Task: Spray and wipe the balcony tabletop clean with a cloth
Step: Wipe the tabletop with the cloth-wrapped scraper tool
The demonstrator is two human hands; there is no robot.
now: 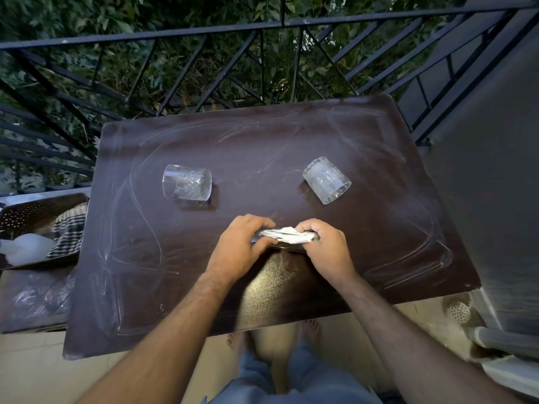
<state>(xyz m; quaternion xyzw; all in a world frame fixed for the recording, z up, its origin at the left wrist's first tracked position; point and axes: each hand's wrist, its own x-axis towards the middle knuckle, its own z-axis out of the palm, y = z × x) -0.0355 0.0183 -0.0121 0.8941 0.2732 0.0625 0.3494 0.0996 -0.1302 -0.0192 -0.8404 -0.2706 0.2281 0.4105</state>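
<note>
The dark brown tabletop [262,141] fills the middle of the view and shows pale smear marks. Near its front centre my left hand [239,246] and my right hand [326,249] both grip a small folded white cloth [287,235], held just above the surface between them. Two clear patterned glasses lie on their sides beyond the hands: one glass [187,182] to the left, the other glass [326,180] to the right. No spray bottle can be made out for certain.
A black metal railing [262,24] runs along the table's far edge with foliage behind. On the left stands a perforated tray [35,211] holding a striped cloth [68,231] and a white object. A grey wall [495,170] borders the right side.
</note>
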